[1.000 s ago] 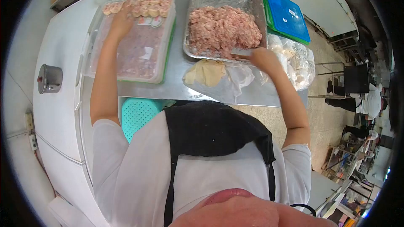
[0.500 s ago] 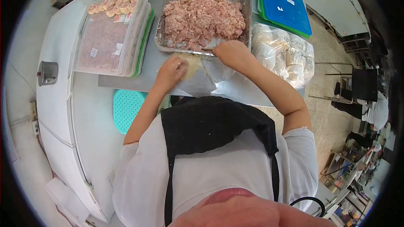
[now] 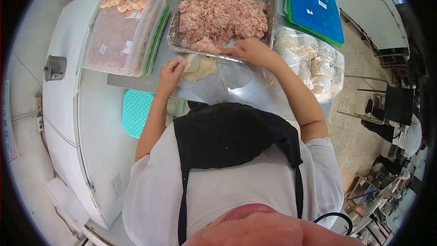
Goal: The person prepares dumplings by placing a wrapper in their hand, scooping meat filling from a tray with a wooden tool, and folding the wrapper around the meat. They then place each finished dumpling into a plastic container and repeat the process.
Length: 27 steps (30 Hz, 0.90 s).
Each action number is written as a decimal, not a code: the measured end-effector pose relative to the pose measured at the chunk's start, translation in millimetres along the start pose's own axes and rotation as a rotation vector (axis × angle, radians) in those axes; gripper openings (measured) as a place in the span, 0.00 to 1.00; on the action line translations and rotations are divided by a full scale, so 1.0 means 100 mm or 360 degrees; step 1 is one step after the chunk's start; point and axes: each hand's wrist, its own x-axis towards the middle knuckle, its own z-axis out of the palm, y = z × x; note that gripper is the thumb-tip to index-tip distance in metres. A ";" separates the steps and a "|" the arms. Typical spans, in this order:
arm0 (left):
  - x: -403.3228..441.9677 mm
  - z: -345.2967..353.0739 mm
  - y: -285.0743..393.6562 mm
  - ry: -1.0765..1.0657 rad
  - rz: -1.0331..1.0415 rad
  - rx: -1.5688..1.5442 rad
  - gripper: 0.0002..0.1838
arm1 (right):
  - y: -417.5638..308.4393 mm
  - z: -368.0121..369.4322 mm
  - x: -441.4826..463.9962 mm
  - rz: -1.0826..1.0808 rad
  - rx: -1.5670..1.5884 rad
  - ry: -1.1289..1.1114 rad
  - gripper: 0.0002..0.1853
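Right hand (image 3: 255,53): at the near rim of the metal tray (image 3: 274,7), its grip closed around a thin stick (image 3: 226,51). The stick lies low and nearly flat over that rim, an angle we judge suited to working under the meat without lifting the wrist far. A small clump of meat sits by its far end, apart from the main heap of minced meat (image 3: 223,16), which fills the middle of the tray. The tray's high walls presumably hold the loose heap in.

Left hand (image 3: 171,73): just outside the tray's near corner, beside the pale wrappers (image 3: 200,67). Its grip is drawn in, thumb and fingertips close together; at this size we cannot make out whether a wrapper edge is between them.

The wrappers lie on the metal surface (image 3: 282,98), between tray and apron (image 3: 227,136), likely so that both hands reach them easily. The stacked plastic boxes (image 3: 109,48) stand on the left hand's side, with small round pieces (image 3: 129,0) along the far end. Opposite, a blue lid (image 3: 314,7) and a plastic bag (image 3: 314,66) of round stacks sit beside the tray, which we read as leaving the near middle for handwork.
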 end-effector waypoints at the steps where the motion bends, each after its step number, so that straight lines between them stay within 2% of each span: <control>1: 0.04 -0.04 -0.05 0.0077 -0.0244 -0.0409 0.09 | 0.00 -0.09 -0.02 -0.0001 -0.0004 -0.0009 0.19; 2: 0.06 -0.07 -0.09 0.0152 -0.0488 -0.0820 0.11 | 0.00 -0.17 -0.04 0.0112 -0.0252 -0.0007 0.19; 3: 0.06 -0.11 0.01 0.0154 -0.0494 -0.0829 0.11 | 0.00 -0.21 -0.05 0.0226 -0.0499 -0.0004 0.18; 4: 0.09 -0.17 0.23 0.0167 -0.0567 -0.1433 0.12 | -0.01 -0.17 -0.06 0.0320 -0.0731 -0.0104 0.19; 5: 0.10 -0.22 0.36 0.0173 -0.0627 -0.2035 0.14 | -0.07 -0.07 -0.08 0.0324 -0.0734 -0.0106 0.19; 6: 0.12 -0.25 0.37 0.0165 -0.0626 -0.2038 0.14 | -0.16 0.05 -0.09 0.0253 -0.0757 -0.0065 0.19; 8: 0.17 -0.31 0.37 0.0332 -0.0363 -0.1514 0.11 | -0.30 0.07 -0.03 0.0229 -0.0618 0.0033 0.18; 9: 0.19 -0.37 0.40 0.0330 -0.0366 -0.1523 0.11 | -0.34 0.05 0.01 0.0234 -0.0624 0.0028 0.18; 11: 0.26 -0.53 0.49 0.0374 -0.0306 -0.1061 0.08 | -0.40 0.02 0.12 0.0116 -0.0471 0.0162 0.17; 12: 0.32 -0.61 0.57 0.0367 -0.0309 -0.1068 0.08 | -0.46 0.00 0.21 0.0125 -0.0475 0.0160 0.17; 14: 0.43 -0.78 0.77 0.0332 0.0948 0.0534 0.11 | -0.62 0.00 0.43 0.0124 -0.0713 0.0170 0.17; 17: 0.47 -0.96 0.99 0.0174 0.0804 0.0572 0.10 | -0.44 0.51 0.72 0.0003 -0.0872 0.0030 0.17; 18: 0.48 -1.04 1.01 0.0169 0.0816 0.0563 0.10 | -0.58 0.59 0.67 0.0057 -0.0834 0.0185 0.17; 19: 0.49 -1.13 1.01 0.0126 0.0803 0.0577 0.09 | -0.59 0.56 0.69 0.0065 -0.0845 0.0190 0.17; 21: 0.54 -1.24 1.05 0.0066 0.0796 0.0575 0.08 | -0.51 0.46 0.57 0.0217 -0.0424 0.0073 0.17; 22: 0.58 -1.28 1.08 0.0061 0.0941 0.0659 0.07 | -0.48 0.41 0.49 0.0232 -0.0431 0.0081 0.17; 23: 0.61 -1.31 1.09 0.0064 0.1085 0.0744 0.07 | -0.46 0.37 0.39 0.0243 -0.0174 0.0233 0.18; 24: 0.64 -1.29 1.09 0.0065 0.1093 0.0736 0.07 | -0.45 0.34 0.31 0.0249 0.0085 0.0384 0.19; 25: 0.66 -1.23 1.09 0.0065 0.0864 0.0476 0.08 | -0.49 0.29 0.24 0.0252 0.0078 0.0390 0.19; 26: 0.69 -1.15 1.10 0.0060 0.0632 0.0221 0.10 | -0.56 0.22 0.18 0.0438 0.0365 0.0514 0.20; 27: 0.76 -1.01 1.03 0.0054 0.0639 0.0219 0.10 | -0.63 0.16 0.15 0.0624 0.0658 0.0637 0.21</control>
